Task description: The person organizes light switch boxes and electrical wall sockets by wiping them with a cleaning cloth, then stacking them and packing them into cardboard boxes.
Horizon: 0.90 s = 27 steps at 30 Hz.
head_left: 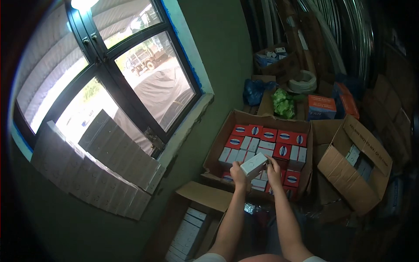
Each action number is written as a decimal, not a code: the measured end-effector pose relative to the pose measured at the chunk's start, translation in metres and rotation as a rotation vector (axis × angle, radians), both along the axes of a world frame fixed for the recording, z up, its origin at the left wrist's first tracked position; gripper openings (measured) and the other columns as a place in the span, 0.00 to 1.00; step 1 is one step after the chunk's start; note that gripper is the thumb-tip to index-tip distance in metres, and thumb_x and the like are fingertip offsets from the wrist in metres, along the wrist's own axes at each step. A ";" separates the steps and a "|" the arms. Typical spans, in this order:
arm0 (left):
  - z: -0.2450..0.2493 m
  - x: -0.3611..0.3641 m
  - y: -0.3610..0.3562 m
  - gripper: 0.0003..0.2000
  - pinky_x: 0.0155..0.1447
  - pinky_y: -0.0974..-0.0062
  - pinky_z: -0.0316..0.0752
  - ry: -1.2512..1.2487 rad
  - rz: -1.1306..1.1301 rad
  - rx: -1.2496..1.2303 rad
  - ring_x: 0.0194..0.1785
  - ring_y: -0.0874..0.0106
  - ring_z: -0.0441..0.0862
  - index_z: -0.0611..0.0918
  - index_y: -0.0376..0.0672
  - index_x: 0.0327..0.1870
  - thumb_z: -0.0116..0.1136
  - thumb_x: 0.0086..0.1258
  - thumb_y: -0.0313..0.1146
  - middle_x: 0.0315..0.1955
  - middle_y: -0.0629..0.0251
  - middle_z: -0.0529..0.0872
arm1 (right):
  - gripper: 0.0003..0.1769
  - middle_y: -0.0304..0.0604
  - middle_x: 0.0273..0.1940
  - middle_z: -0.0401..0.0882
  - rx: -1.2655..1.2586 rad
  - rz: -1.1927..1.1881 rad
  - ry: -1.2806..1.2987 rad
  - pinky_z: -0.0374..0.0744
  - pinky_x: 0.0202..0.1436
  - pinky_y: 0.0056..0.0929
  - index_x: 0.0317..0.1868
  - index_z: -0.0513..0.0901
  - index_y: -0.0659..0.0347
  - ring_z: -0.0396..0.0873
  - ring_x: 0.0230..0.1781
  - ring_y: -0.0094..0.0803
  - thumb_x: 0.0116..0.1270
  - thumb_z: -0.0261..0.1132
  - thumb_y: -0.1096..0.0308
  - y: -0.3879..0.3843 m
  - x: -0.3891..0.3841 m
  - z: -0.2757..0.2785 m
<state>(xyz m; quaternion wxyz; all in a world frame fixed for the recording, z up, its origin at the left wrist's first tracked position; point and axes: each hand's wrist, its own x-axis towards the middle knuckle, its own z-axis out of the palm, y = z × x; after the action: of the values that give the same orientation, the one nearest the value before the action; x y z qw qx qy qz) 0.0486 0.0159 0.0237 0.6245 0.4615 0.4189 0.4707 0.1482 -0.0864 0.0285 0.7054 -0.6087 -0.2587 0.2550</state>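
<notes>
Between my two hands is a small white box (254, 165), held tilted above a large open carton (209, 159). My left hand (238, 175) grips its left end, and my right hand (273, 171) has the right end, fingers bent around it. Inside the carton below lie several red boxes (289, 137) with a blue-and-white oval label, along with several plain white boxes (231, 155). Whatever is printed on the held box is too small to read.
Grey-white boxes (94, 174) are stacked on the sill by the window (152, 83). Another open carton (205, 192) with white boxes stands lower left. At right is a flapped carton (349, 183). Behind are a wire coil (302, 81), a green bag (283, 104) and a fan box (321, 107).
</notes>
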 end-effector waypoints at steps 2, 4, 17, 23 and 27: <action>-0.007 0.006 0.003 0.27 0.44 0.70 0.71 -0.016 -0.037 0.002 0.36 0.69 0.79 0.80 0.27 0.38 0.40 0.73 0.49 0.31 0.57 0.83 | 0.22 0.46 0.54 0.78 -0.028 -0.049 -0.117 0.70 0.61 0.29 0.60 0.75 0.64 0.75 0.56 0.33 0.69 0.43 0.75 0.005 0.005 -0.009; -0.018 0.009 0.011 0.32 0.48 0.70 0.72 -0.045 -0.126 -0.049 0.40 0.67 0.79 0.79 0.28 0.44 0.36 0.73 0.56 0.36 0.56 0.83 | 0.22 0.48 0.54 0.77 -0.007 -0.080 -0.157 0.70 0.61 0.32 0.61 0.73 0.64 0.74 0.57 0.37 0.69 0.44 0.75 0.007 0.006 -0.011; 0.038 -0.002 -0.014 0.22 0.53 0.76 0.74 0.026 -0.893 -0.284 0.48 0.74 0.79 0.73 0.41 0.63 0.55 0.73 0.43 0.46 0.67 0.82 | 0.17 0.51 0.50 0.78 -0.242 -0.149 -0.653 0.65 0.60 0.42 0.49 0.75 0.60 0.74 0.54 0.49 0.60 0.49 0.80 0.003 0.004 -0.007; 0.030 -0.012 -0.001 0.21 0.49 0.78 0.72 0.151 -0.933 0.047 0.45 0.78 0.78 0.74 0.34 0.59 0.56 0.67 0.33 0.43 0.68 0.82 | 0.25 0.48 0.59 0.74 -0.188 -0.067 -0.816 0.63 0.65 0.43 0.54 0.74 0.60 0.69 0.58 0.49 0.56 0.46 0.84 0.001 -0.009 0.009; 0.009 0.006 -0.003 0.18 0.38 0.73 0.72 0.315 -0.418 0.287 0.33 0.74 0.79 0.78 0.31 0.48 0.55 0.68 0.40 0.29 0.60 0.81 | 0.24 0.47 0.61 0.73 -0.093 -0.040 -0.898 0.64 0.65 0.43 0.56 0.73 0.62 0.68 0.61 0.48 0.59 0.47 0.83 0.001 -0.027 0.030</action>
<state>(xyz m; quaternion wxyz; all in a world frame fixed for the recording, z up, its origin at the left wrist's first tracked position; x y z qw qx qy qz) 0.0551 0.0130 0.0330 0.5637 0.6884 0.3358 0.3091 0.1211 -0.0850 0.0587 0.5000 -0.6950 -0.5155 -0.0366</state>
